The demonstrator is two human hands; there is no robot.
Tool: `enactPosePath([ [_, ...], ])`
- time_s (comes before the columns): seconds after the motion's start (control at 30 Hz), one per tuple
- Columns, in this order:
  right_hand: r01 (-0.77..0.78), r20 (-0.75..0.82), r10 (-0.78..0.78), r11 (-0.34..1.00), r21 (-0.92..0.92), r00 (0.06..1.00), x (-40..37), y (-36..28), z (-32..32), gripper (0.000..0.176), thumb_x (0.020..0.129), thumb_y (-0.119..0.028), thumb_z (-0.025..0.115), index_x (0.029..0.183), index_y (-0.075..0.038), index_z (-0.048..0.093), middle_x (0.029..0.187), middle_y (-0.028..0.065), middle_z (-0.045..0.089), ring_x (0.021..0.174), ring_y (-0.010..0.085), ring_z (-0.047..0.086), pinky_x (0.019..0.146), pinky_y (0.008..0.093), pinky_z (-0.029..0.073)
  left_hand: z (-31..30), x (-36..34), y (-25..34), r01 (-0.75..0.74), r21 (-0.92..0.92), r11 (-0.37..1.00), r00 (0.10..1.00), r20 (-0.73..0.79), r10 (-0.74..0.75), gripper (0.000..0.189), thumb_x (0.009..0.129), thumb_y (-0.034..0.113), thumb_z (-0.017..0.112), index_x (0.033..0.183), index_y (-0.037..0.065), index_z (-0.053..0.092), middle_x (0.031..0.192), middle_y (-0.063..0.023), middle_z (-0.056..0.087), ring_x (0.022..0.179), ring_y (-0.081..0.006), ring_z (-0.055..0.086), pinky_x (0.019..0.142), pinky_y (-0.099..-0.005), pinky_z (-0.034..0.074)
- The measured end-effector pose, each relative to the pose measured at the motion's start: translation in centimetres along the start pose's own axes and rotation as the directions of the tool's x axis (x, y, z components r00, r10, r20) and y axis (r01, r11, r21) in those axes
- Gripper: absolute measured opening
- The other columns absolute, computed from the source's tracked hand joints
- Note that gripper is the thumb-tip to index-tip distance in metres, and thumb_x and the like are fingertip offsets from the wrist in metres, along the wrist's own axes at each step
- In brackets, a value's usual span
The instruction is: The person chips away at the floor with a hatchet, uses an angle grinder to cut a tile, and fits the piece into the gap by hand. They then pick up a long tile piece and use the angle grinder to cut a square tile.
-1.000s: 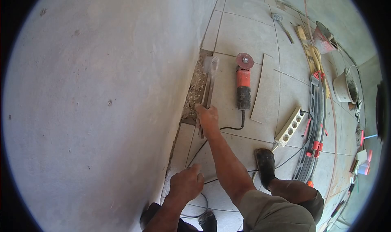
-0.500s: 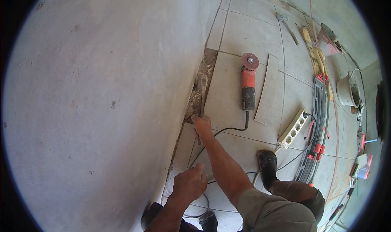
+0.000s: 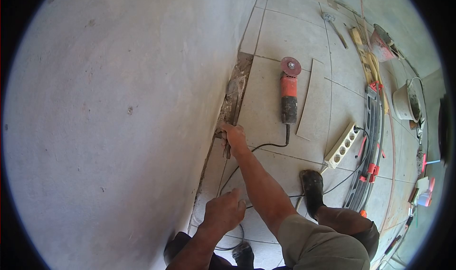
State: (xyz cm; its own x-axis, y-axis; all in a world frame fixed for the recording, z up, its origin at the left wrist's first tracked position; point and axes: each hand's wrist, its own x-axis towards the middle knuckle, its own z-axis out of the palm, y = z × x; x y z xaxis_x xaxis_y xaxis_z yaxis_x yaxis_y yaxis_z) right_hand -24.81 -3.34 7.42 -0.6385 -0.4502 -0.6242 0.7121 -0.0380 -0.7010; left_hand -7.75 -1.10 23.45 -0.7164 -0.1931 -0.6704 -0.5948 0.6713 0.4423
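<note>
Beside the wall, my right hand [image 3: 235, 138] is closed on a long, thin tool [image 3: 227, 151] in the gap [image 3: 241, 75] where the floor is rough and untiled. The tool's exact type is unclear. My left hand [image 3: 224, 211] is held lower down, near my body; its fingers are curled, and whether they hold anything is hidden. To the right of the gap, a red and black angle grinder [image 3: 289, 92] lies on the tiles, its disc at the far end. A thin tile strip [image 3: 314, 101] lies beside it.
The bare wall [image 3: 118, 127] fills the left side. A power strip [image 3: 342, 146], a long tile cutter [image 3: 371, 127] and a black cable [image 3: 270, 146] lie on the floor. Farther right are two buckets [image 3: 403, 103] and a hammer [image 3: 335, 29].
My right hand has shifted slightly up and left along the gap, with the tool in it. My left hand has moved slightly right. The grinder has not been disturbed.
</note>
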Motion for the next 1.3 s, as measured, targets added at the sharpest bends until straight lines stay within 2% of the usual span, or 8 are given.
enactPosePath([
  [0.2, -0.112, -0.067, 0.116, 0.992, 0.056, 0.991, 0.7, 0.9, -0.2, 0.019, 0.083, -0.018, 0.060, 0.070, -0.008, 0.050, 0.056, 0.0022, 0.046, 0.044, 0.0171, 0.047, 0.043, 0.0357, 0.040, 0.3, 0.0, -0.1, 0.001, -0.003, 1.000, 0.999, -0.037, -0.002, 0.037, 0.089, 0.030, 0.054, 0.119, 0.009, 0.057, 0.098, -0.0222, 0.066, 0.092, -0.0388, 0.064, 0.083, -0.0473, 0.049],
  [0.27, -0.047, -0.081, 0.035, 0.988, -0.144, 0.996, 0.6, 1.2, -1.1, 0.019, 0.084, -0.018, 0.060, 0.071, -0.008, 0.051, 0.057, 0.0025, 0.047, 0.045, 0.0167, 0.047, 0.043, 0.0357, 0.040, 0.4, -0.1, -0.1, -0.067, 0.019, 0.998, 0.995, -0.068, 0.068, 0.029, 0.089, 0.024, 0.053, 0.108, 0.002, 0.054, 0.090, -0.0211, 0.066, 0.086, -0.0384, 0.065, 0.077, -0.0485, 0.050],
  [0.37, -0.064, -0.194, 0.026, 0.979, -0.193, 0.981, -2.2, 0.9, -0.9, 0.019, 0.084, -0.019, 0.061, 0.072, -0.007, 0.051, 0.056, 0.0020, 0.046, 0.043, 0.0160, 0.045, 0.042, 0.0345, 0.040, 0.9, 0.0, -0.3, -0.041, 0.011, 0.999, 0.998, -0.051, 0.042, 0.036, 0.089, 0.030, 0.055, 0.117, 0.008, 0.057, 0.093, -0.0214, 0.067, 0.088, -0.0393, 0.064, 0.080, -0.0481, 0.049],
  [0.6, 0.097, -0.123, -0.134, 0.959, -0.266, 0.983, -0.4, -2.0, -2.7, 0.019, 0.085, -0.019, 0.062, 0.074, -0.006, 0.052, 0.053, 0.0008, 0.045, 0.042, 0.0157, 0.046, 0.042, 0.0329, 0.040, 0.7, -0.3, -0.1, -0.049, -0.022, 0.999, 0.998, -0.047, 0.048, 0.036, 0.090, 0.032, 0.055, 0.116, 0.007, 0.056, 0.094, -0.0213, 0.067, 0.089, -0.0388, 0.064, 0.079, -0.0475, 0.049],
  [0.7, 0.029, -0.048, -0.041, 0.974, -0.223, 0.998, 1.2, -1.0, -3.2, 0.021, 0.084, -0.018, 0.061, 0.071, -0.003, 0.054, 0.055, 0.0051, 0.050, 0.045, 0.0174, 0.050, 0.043, 0.0336, 0.043, 1.2, -0.2, -0.3, -0.079, -0.013, 0.997, 0.994, -0.077, 0.078, 0.037, 0.090, 0.032, 0.055, 0.116, 0.007, 0.056, 0.094, -0.0213, 0.066, 0.090, -0.0384, 0.064, 0.079, -0.0475, 0.049],
  [0.8, -0.106, 0.012, 0.106, 0.994, 0.010, 0.994, 0.8, 0.7, -2.9, 0.024, 0.083, -0.018, 0.062, 0.065, -0.005, 0.052, 0.055, 0.0041, 0.049, 0.045, 0.0177, 0.050, 0.043, 0.0345, 0.042, 1.5, 0.0, -0.3, -0.067, -0.004, 0.998, 0.997, -0.036, 0.067, 0.037, 0.090, 0.032, 0.054, 0.117, 0.007, 0.055, 0.094, -0.0211, 0.066, 0.090, -0.0382, 0.064, 0.079, -0.0478, 0.049],
  [0.97, -0.081, -0.119, 0.060, 0.980, -0.181, 0.991, -1.6, 2.9, -2.9, 0.025, 0.085, -0.019, 0.061, 0.067, -0.006, 0.050, 0.054, 0.0029, 0.047, 0.044, 0.0170, 0.048, 0.042, 0.0341, 0.041, 1.0, 0.3, 0.2, -0.056, 0.004, 0.998, 0.998, 0.013, 0.056, 0.038, 0.091, 0.033, 0.053, 0.118, 0.006, 0.054, 0.093, -0.0216, 0.066, 0.089, -0.0388, 0.064, 0.079, -0.0485, 0.048],
  [1.3, -0.035, -0.038, 0.036, 0.999, 0.009, 0.999, -3.1, 2.0, -0.9, 0.025, 0.085, -0.021, 0.061, 0.066, -0.008, 0.051, 0.055, 0.0032, 0.049, 0.045, 0.0180, 0.049, 0.043, 0.0353, 0.041, 1.2, 0.2, 0.2, -0.067, 0.011, 0.998, 0.997, 0.024, 0.067, 0.037, 0.091, 0.034, 0.053, 0.115, 0.005, 0.054, 0.090, -0.0216, 0.066, 0.087, -0.0392, 0.064, 0.077, -0.0484, 0.048],
])
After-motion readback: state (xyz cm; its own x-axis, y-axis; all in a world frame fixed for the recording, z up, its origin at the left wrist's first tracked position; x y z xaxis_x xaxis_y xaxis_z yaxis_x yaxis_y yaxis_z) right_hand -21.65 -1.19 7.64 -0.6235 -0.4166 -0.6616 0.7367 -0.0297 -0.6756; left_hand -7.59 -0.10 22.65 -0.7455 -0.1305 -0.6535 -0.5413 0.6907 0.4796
